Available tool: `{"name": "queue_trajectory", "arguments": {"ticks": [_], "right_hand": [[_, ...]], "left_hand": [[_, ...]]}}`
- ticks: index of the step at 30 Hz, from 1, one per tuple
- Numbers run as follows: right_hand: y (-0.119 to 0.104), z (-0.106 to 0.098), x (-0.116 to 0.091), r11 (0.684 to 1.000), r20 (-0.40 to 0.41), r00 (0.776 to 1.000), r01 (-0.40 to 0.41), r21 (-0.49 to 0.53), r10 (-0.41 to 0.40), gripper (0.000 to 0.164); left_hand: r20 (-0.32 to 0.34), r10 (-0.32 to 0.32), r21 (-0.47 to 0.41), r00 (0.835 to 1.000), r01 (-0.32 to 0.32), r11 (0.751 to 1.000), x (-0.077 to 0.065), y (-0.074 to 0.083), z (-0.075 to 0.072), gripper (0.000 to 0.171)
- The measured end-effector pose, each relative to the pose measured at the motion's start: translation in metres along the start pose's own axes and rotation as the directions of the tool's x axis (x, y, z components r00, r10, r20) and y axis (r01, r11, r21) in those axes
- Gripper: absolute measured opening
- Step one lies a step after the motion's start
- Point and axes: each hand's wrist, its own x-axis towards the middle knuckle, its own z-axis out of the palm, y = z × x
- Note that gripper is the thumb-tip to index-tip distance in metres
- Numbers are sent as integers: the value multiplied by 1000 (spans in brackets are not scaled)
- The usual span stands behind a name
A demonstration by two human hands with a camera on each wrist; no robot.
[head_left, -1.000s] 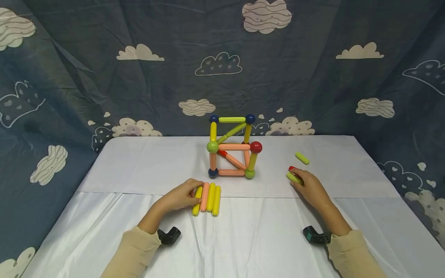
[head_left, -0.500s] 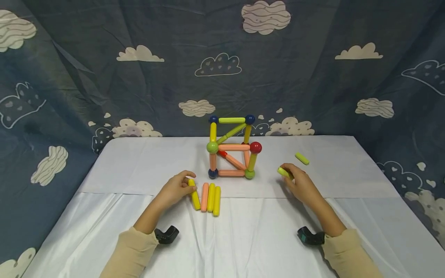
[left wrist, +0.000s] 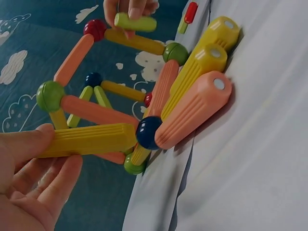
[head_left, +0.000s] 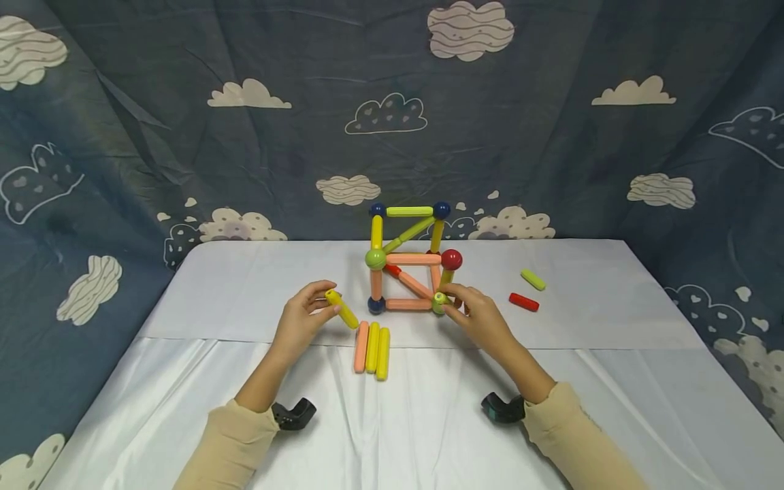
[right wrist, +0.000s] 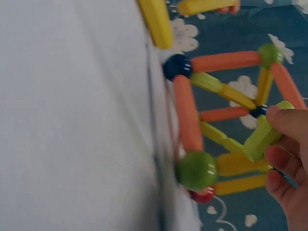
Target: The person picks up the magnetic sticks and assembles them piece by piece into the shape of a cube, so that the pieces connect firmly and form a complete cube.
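Observation:
A cube-like frame of coloured magnetic rods and balls [head_left: 413, 259] stands mid-table. My left hand [head_left: 301, 321] pinches a long yellow rod [left wrist: 91, 139] between thumb and fingers, lifted and tilted, left of the frame. Over by the frame's lower right corner, my right hand [head_left: 484, 320] pinches a short light-green rod [right wrist: 264, 137]. In the head view that rod overlaps the corner's green ball [right wrist: 196, 171]; the right wrist view shows the rod apart from the ball. One pink rod [head_left: 362, 347] and two yellow rods [head_left: 377, 350] lie side by side in front of the frame.
To the right on the white-covered table [head_left: 612, 313] lie a short red rod [head_left: 523, 302] and another short green rod [head_left: 533, 279]. Behind the table hangs a dark cloth [head_left: 294, 156] with cloud prints. Each wrist carries a black camera mount [head_left: 295, 414].
My left hand has lifted the yellow rod from the row's left end. My right hand has carried the short green rod leftward to the frame, leaving the red rod in full view.

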Motion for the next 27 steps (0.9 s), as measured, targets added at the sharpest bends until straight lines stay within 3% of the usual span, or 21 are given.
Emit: {"name": "queue_trajectory", "arguments": {"ticks": [6,14,21,27], "right_hand": [[1,22,9,1000,35,999,7,21,-8,30],[3,30,13,999,59,997,-37,-37,39,30],[4,32,14,999,55,998,-37,-9,37,29],[4,34,14,999,53,998,-27,21,26,29]], "left_hand": [[-1,43,-22,999,-43,999,-3,5,12,34],[34,130,-106,991,-125,986,-14,36,32,28],[34,225,-172,974,-216,961,-3,41,57,27],[49,251,-206,967,-236,949,7,44,77,27]]}}
